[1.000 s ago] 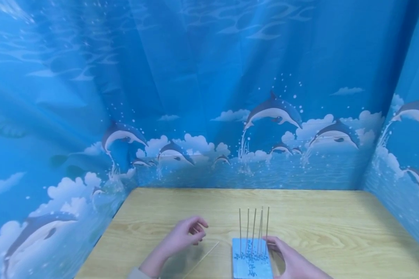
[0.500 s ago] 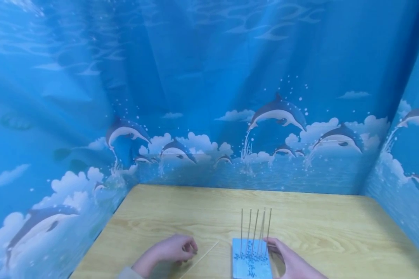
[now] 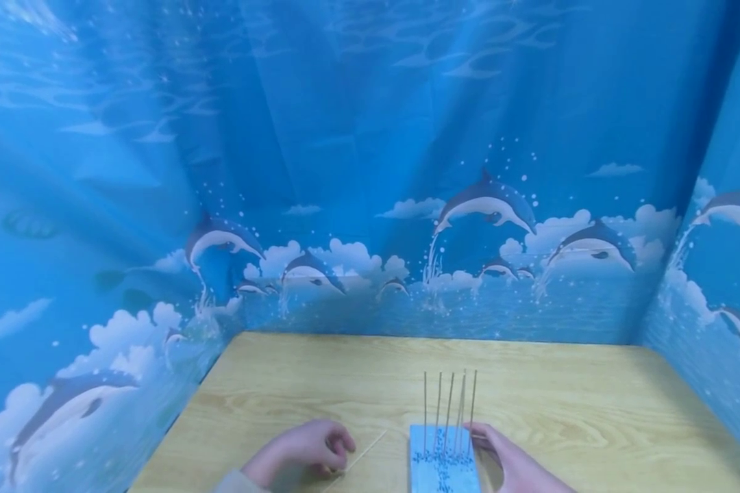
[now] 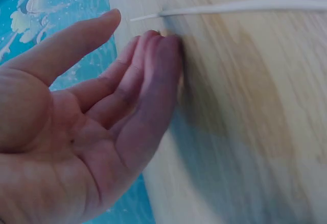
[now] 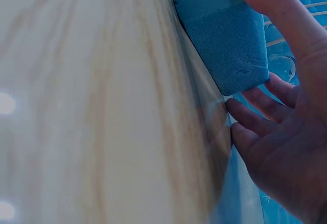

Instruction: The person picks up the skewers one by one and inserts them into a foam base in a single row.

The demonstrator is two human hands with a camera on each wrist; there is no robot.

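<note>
A light blue foam block (image 3: 442,472) sits at the table's near edge, and several thin wooden skewers (image 3: 449,408) stand upright in it. My right hand (image 3: 507,460) rests against the block's right side. In the right wrist view its thumb (image 5: 278,25) lies along the block (image 5: 219,30), with relaxed fingers by the corner. A loose skewer (image 3: 364,450) lies flat to the left of the block. My left hand (image 3: 317,448) rests on the table beside it. In the left wrist view its straight fingers (image 4: 153,66) touch the wood just below the skewer (image 4: 240,5) and do not hold it.
The wooden table (image 3: 345,370) stretches away behind the block. A blue dolphin-print curtain (image 3: 370,205) closes in the table at the back, left and right.
My left hand has dropped from a raised, curled pose and drawn back toward me, onto the table by the loose skewer. The right hand and the block have stayed in place.
</note>
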